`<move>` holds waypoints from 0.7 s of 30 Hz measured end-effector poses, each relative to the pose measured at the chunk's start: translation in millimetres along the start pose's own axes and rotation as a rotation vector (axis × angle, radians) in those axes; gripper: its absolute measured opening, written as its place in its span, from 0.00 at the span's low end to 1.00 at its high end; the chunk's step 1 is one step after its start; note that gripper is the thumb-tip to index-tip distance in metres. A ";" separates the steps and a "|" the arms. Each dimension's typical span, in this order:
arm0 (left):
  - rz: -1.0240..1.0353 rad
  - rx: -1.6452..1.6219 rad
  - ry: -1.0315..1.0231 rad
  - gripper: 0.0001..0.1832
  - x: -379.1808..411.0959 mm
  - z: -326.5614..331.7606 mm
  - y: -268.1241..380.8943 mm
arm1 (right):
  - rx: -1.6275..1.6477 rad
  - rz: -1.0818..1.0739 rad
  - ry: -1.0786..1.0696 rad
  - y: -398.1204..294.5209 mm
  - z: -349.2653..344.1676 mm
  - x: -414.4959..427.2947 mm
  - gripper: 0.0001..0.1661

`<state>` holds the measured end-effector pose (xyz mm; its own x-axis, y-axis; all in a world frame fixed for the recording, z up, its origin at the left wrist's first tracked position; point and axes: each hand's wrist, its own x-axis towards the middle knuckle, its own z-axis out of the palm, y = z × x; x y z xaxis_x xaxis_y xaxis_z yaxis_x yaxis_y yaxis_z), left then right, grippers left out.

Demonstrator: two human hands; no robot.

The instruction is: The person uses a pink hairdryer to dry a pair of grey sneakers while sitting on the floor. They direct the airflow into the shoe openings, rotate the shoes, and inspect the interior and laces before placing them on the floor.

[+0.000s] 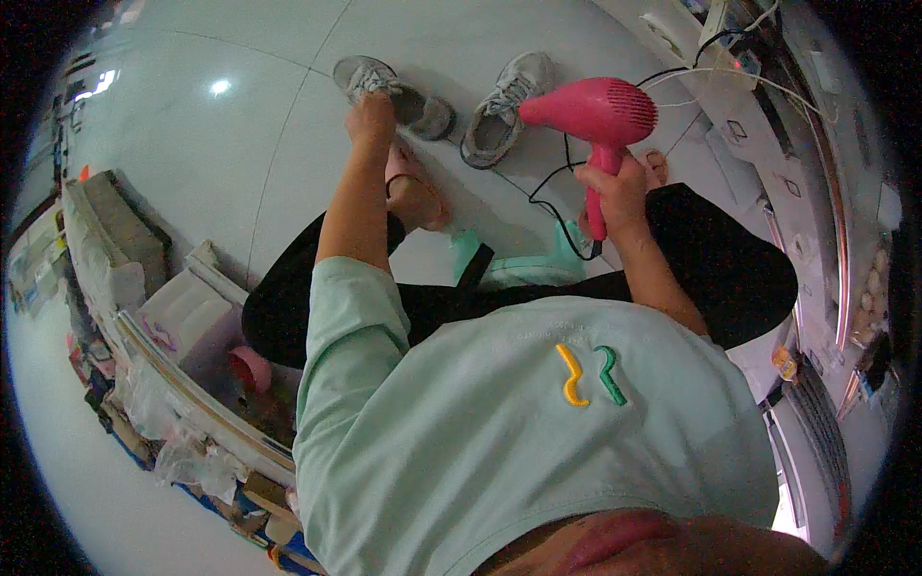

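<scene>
My right hand (pixel 621 187) is closed around the handle of a pink hair dryer (pixel 594 109), whose nozzle points left over a grey lace-up sneaker (pixel 504 108) on the floor. A black cord hangs from the handle's end. At the upper middle, my left hand (pixel 372 119) is on the laces or tongue of the other grey sneaker (pixel 360 75); its fingers are partly hidden, and the grip itself is hard to make out. Both shoes have their openings towards me.
A mint-green plastic stool (pixel 536 270) stands between my legs. White drawers (pixel 735 129) with cables and a power strip with a red light line the right. Left are a shelf edge (pixel 202 389), a pack of white tissue (pixel 189 309), a pink round container (pixel 250 369) and plastic bags (pixel 194 461).
</scene>
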<state>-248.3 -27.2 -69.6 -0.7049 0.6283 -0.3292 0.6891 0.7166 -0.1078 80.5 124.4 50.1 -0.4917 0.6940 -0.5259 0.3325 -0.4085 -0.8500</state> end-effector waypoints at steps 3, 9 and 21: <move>0.009 -0.018 0.067 0.13 -7.3 20.0 -3.4 | -0.019 -0.066 -0.008 3.5 -0.5 3.9 0.12; -0.279 -0.503 0.130 0.17 -46.8 -5.9 58.7 | -0.044 -0.029 0.060 4.9 -0.3 9.0 0.13; -0.369 -1.534 -0.177 0.12 -22.2 149.9 170.3 | -0.127 -0.119 0.035 -12.3 -5.9 8.2 0.17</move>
<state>-90.1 35.4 -221.3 -0.6848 0.3950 -0.6124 -0.4020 0.4962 0.7695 77.1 138.6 56.4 -0.5064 0.7540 -0.4183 0.3739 -0.2452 -0.8945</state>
